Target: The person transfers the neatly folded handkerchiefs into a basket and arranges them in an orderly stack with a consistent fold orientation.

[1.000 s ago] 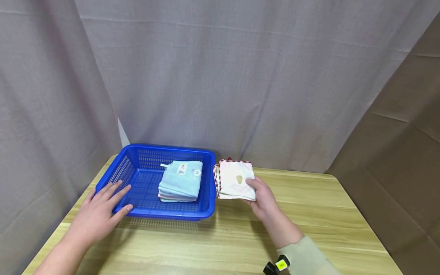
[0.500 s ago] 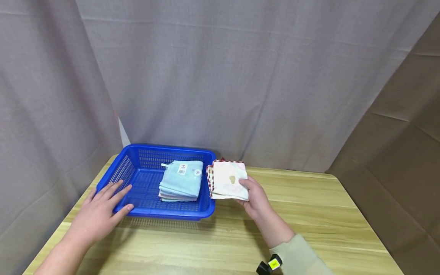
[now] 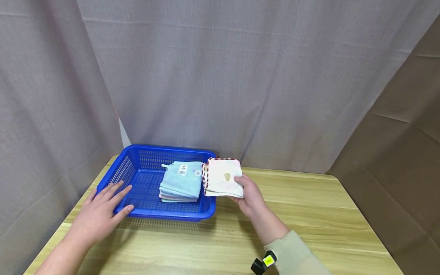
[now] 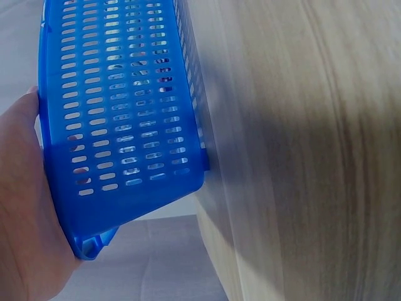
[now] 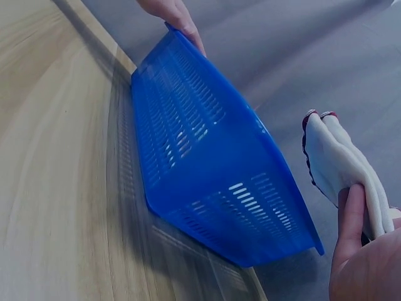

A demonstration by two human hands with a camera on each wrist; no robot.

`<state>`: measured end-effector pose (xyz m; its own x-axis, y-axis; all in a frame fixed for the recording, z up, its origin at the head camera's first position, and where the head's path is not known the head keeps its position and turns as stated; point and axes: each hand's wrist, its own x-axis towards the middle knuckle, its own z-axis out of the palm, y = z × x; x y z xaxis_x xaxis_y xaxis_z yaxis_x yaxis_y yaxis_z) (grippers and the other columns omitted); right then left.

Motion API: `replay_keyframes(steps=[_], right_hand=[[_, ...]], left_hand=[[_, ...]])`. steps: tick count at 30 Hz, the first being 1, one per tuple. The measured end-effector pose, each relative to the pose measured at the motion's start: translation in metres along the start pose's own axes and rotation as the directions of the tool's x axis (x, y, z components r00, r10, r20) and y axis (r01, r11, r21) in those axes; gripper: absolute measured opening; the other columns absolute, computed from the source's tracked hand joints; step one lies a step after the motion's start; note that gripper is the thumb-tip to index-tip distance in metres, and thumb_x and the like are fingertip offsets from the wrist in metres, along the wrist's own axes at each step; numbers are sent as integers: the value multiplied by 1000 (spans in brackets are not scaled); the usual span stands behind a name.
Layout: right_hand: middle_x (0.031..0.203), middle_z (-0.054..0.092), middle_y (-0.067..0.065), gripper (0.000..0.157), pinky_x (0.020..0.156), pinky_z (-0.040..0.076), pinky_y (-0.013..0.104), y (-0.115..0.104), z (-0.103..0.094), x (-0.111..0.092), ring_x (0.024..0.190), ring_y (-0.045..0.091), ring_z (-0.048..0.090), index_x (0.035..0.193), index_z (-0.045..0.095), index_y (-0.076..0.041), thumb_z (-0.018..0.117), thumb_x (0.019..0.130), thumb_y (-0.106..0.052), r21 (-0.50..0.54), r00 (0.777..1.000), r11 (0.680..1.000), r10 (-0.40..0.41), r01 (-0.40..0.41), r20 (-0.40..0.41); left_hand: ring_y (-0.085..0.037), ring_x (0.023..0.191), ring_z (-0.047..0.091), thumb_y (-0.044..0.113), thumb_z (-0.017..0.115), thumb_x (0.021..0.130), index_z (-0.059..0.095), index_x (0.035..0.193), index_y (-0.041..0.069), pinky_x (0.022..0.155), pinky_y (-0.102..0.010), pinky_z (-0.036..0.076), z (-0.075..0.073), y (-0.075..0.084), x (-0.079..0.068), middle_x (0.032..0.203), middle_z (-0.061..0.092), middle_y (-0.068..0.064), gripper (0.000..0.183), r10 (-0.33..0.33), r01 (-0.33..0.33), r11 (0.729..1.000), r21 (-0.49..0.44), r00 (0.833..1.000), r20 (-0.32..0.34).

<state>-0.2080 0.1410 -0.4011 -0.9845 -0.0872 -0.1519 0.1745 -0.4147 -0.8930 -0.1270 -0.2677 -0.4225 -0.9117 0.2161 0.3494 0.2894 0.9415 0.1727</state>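
Observation:
My right hand (image 3: 251,195) grips a folded white cloth (image 3: 223,176) with red checked edging and a tan spot, thumb on top and fingers beneath. In the head view the cloth overlaps the right rim of a blue plastic basket (image 3: 165,213); the right wrist view shows the same cloth (image 5: 341,163) held apart from the basket wall. Inside the basket's right half lies a stack of folded towels (image 3: 181,179), a light blue one with a label on top. My left hand (image 3: 99,215) rests with spread fingers on the basket's front left corner.
The basket stands on a wooden table (image 3: 309,206) near the back edge. A grey curtain (image 3: 220,76) hangs behind, and a brown panel (image 3: 395,152) rises at the right. A black device with a yellow label (image 3: 269,261) sits at my right cuff.
My right hand has moved left with the folded cloth, bringing it from beside the basket to over its right rim. The left hand and the towel stack have stayed in place.

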Motion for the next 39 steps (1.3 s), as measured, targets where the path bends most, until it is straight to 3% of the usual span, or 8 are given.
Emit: replay_keyframes(steps=[28, 39], right_hand=[[92, 71, 3, 44, 66, 58, 29, 2, 41, 3, 78, 13, 71, 142, 41, 1, 42, 98, -8, 33, 999, 999, -2, 0, 50], [99, 71, 4, 48, 73, 58, 34, 5, 56, 6, 85, 16, 71, 145, 40, -1, 42, 98, -10, 36, 995, 999, 29, -32, 98]], left_hand=[[-47, 138, 35, 53, 55, 97, 47, 149, 18, 111, -70, 13, -3, 2, 0, 152, 41, -19, 63, -1, 1, 1000, 1, 1000, 7], [-48, 139, 34, 57, 51, 98, 46, 149, 18, 111, -70, 12, -4, 2, 0, 153, 40, -19, 65, -9, 9, 1000, -6, 999, 30]])
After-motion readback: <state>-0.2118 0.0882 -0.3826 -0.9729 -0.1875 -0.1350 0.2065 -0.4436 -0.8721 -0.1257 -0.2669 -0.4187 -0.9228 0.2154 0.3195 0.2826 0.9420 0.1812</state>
